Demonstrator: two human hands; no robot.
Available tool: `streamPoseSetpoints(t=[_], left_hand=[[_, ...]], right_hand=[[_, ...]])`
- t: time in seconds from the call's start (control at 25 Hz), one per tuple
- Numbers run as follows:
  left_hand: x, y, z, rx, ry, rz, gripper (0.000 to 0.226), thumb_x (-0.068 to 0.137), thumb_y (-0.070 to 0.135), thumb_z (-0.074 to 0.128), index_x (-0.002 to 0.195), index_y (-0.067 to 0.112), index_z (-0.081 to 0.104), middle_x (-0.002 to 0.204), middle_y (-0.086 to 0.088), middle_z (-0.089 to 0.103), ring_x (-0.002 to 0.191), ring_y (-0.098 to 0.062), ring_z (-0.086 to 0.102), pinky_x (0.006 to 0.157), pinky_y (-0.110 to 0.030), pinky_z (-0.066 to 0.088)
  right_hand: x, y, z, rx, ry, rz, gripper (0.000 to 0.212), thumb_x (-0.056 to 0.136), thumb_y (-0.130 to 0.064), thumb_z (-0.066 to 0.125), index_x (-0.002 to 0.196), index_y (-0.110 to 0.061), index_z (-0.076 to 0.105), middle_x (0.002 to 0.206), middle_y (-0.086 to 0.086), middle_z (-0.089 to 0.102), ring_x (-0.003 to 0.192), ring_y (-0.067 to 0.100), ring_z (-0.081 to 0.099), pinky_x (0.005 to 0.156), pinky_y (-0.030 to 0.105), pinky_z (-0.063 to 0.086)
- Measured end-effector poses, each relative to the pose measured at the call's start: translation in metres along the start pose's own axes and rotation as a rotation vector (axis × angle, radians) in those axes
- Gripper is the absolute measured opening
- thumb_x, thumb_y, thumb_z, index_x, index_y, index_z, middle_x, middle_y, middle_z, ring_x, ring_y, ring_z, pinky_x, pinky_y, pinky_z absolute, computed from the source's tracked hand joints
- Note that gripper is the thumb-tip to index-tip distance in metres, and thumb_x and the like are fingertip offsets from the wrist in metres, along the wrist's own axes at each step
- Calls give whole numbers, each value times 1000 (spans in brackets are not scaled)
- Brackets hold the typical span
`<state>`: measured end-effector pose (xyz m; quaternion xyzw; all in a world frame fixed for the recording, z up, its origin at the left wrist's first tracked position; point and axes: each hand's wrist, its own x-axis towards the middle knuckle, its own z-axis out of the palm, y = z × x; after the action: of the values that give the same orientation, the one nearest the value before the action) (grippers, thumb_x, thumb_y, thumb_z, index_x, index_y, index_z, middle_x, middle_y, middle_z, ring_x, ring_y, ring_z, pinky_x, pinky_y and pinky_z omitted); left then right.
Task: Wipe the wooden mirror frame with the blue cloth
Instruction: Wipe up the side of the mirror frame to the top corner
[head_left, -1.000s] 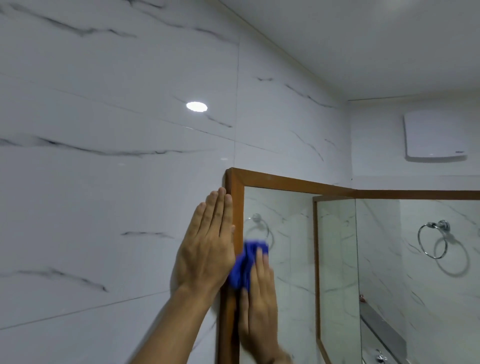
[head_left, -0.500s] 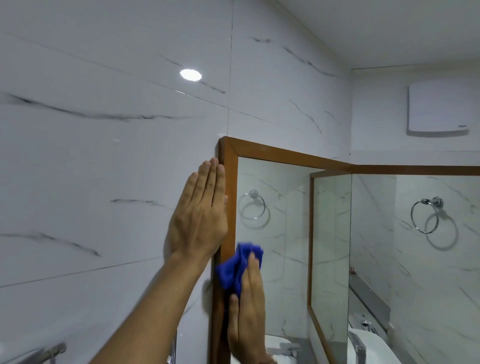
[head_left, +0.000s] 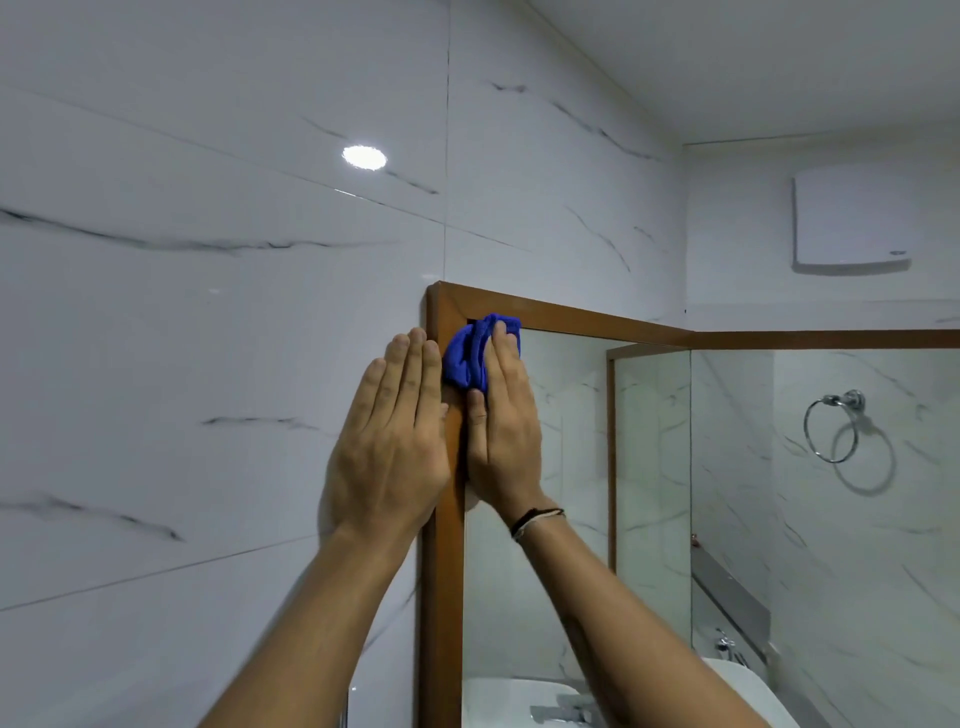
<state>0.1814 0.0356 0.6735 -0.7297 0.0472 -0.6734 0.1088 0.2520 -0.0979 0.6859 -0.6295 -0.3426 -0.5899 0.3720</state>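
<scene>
cloth (head_left: 475, 353) sits bunched under the right hand (head_left: 501, 431), pressed flat at the frame's (head_left: 441, 571) top corner. left hand (head_left: 395, 441) lies open, flat on the wall. risk: bunched cloth slides onto glass, smearing it.

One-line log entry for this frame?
step: wiping | right hand: presses blue cloth at frame top-left corner | left hand: flat on wall

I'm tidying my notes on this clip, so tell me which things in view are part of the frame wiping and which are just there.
In use:
blue cloth
wooden mirror frame
right hand, pressing the cloth
left hand, flat on the wall

Just there:
towel ring
white wall box
sink
</scene>
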Motion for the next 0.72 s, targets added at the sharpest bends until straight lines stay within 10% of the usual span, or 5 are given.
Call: streamPoseSetpoints(t=[0.32, 0.72], left_hand=[[0, 0, -7, -3, -35, 10, 64, 122, 30, 22, 175, -4, 12, 183, -26, 13, 172, -38, 13, 140, -51, 21], [2, 2, 7, 27, 44, 2, 62, 121, 25, 28, 173, -6, 20, 182, -28, 18, 173, -35, 12, 142, -50, 12]], right_hand=[[27, 61, -34, 84, 199, 530, 55, 122, -14, 40, 175, -5, 30, 185, 7, 27, 175, 26, 21, 141, 50, 22], [-5, -31, 1, 237, 6, 136, 61, 117, -22, 40, 176, -11, 29, 186, -5, 19, 176, 11, 12, 144, 37, 17]])
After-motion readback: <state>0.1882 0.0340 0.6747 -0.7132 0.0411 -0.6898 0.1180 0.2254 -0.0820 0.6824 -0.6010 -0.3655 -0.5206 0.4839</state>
